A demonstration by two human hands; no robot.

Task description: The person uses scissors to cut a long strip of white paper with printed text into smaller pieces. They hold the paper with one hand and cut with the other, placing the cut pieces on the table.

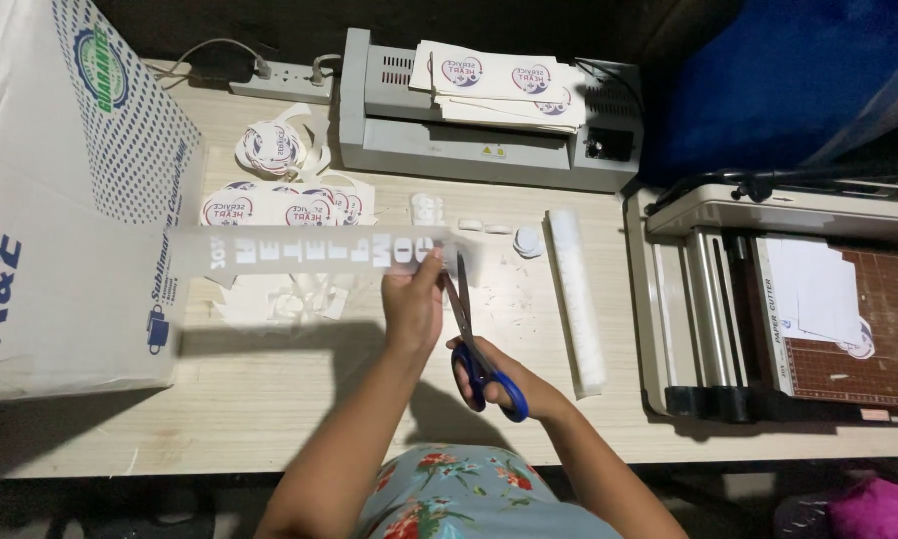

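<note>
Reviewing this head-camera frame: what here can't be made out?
- Strip held by the left hand: motion-blurred, its print unreadable.
- Scissors in the right hand: whether the blades touch the strip is unclear.
- Large box: cut off by the left edge.
- Paper cutter: cut off at the right edge.
- Room behind the laminator: too dark.

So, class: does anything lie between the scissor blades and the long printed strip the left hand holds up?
Nothing visible does. The left hand grips the printed strip near its right end, and the blue-handled scissors in the right hand point up at that end, blades right beside the fingers, above the bare table.
</note>
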